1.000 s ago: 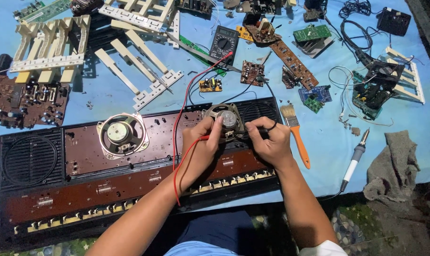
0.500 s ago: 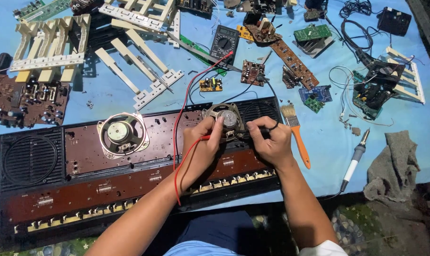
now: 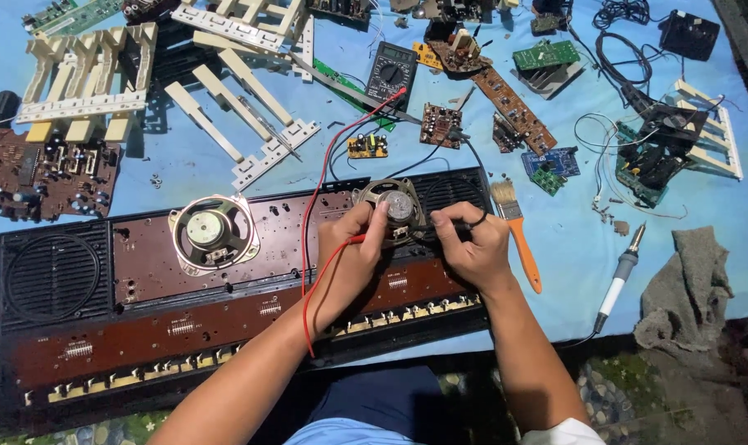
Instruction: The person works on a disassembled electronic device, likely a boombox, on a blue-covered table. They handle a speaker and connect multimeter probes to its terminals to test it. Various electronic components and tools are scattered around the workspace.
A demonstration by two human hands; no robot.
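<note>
Speaker (image 3: 394, 206) sits magnet-up on the keyboard shell (image 3: 225, 330), near its far edge, right of centre. Left hand (image 3: 349, 251) pinches the red probe (image 3: 353, 240) against the speaker's near side; right hand (image 3: 468, 243) pinches the black probe (image 3: 448, 224) at the same spot, probably to reach the terminals. Both leads run to the multimeter (image 3: 390, 72) toward the table's far edge. Second speaker (image 3: 211, 231) lies left on the shell. Paintbrush (image 3: 518, 239) just beside the right hand, soldering iron (image 3: 617, 280) and rag (image 3: 687, 288) toward the right edge. Far side crowded with boards; open blue cloth (image 3: 572, 272) right of the brush.
</note>
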